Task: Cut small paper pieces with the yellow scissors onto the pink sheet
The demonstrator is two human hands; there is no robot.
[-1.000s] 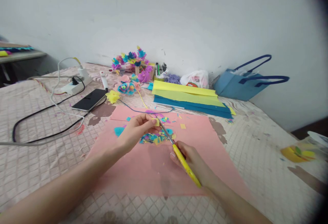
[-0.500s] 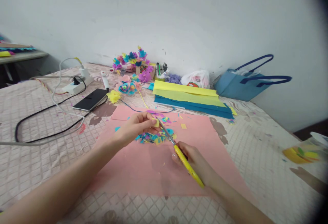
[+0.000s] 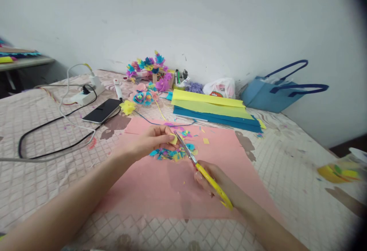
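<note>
At the frame's centre, the left hand (image 3: 155,140) is pinching a small yellow square (image 3: 173,140). Lower and to the right, the right hand (image 3: 219,176) is gripping the scissors (image 3: 211,182), whose blades (image 3: 185,146) are pointing to the upper left beside the square; whether they are touching it is hard to make out. Scraps (image 3: 165,154) are lying below the left hand on the pink sheet (image 3: 143,191).

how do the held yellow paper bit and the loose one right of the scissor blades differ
The yellow paper piece in the left hand is pinched and partly covered; the loose yellow paper rectangle lies uncovered on the pink sheet. The held piece is nearer the yellow-handled metal scissors than the rectangle. Both are small and yellow.
</note>
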